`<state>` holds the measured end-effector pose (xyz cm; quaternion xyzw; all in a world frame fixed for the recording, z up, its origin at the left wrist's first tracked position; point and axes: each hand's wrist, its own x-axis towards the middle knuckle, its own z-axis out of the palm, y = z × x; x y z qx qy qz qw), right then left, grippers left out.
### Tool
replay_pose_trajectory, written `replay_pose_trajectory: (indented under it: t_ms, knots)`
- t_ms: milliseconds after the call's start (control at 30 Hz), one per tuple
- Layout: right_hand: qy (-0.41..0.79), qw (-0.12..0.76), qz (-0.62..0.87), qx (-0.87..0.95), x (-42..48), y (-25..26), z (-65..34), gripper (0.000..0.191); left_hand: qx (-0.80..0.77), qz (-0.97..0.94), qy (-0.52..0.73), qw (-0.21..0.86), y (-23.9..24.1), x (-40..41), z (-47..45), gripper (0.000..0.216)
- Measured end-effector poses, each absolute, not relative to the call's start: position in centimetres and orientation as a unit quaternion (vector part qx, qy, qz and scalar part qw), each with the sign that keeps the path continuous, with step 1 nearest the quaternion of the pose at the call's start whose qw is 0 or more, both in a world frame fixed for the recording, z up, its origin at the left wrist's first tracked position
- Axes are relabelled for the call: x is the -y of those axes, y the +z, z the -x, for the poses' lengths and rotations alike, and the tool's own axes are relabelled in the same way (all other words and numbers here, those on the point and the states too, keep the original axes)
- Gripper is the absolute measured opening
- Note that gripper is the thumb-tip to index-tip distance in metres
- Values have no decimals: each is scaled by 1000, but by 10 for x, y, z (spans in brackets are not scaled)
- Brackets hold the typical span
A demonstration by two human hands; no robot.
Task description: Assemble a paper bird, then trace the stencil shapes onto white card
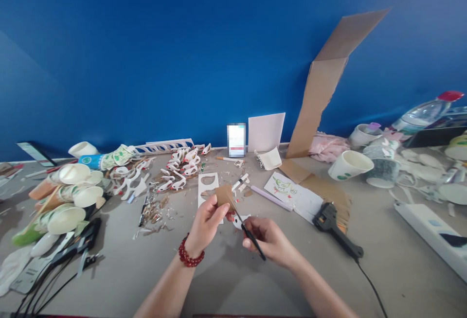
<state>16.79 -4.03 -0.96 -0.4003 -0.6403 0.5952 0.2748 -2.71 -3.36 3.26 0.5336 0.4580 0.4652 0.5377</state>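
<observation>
Right hand [272, 241] grips a thin black tool [252, 238], its tip at a small cardboard piece [223, 194] pinched in the left hand [205, 223] above the table [226, 279]. Beyond lie a glue gun [333, 225] and paper cups [69, 196]; a cardboard strip [321, 89] leans on the blue wall [146, 41].

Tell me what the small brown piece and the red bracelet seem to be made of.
The small brown piece in the left hand looks like matte cardboard: flat, dull tan. The red bracelet seems round glossy beads, glass or plastic, I cannot tell which.
</observation>
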Motion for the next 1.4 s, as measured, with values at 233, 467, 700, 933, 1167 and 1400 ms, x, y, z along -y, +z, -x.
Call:
replay_pose_trajectory:
  t_ms: [233,467,700,933,1167,1400]
  knots:
    - [592,274,400,644,41,-14,-168,58,-454,-542,465,533,34,34,28,26]
    - [588,280,392,650,42,-21,-167,57,-443,-538,470,542,30,33,28,23]
    - [563,289,396,666,42,-21,-166,55,-437,-537,473,545,29,33,29,21]
    - [539,301,399,678,43,-23,-165,55,-433,-538,475,546,29,34,29,20]
    - [543,313,404,666,45,-25,-161,57,-425,-541,480,545,29,34,30,20]
    - [557,313,395,661,44,-27,-162,59,-425,-535,472,557,25,35,27,22]
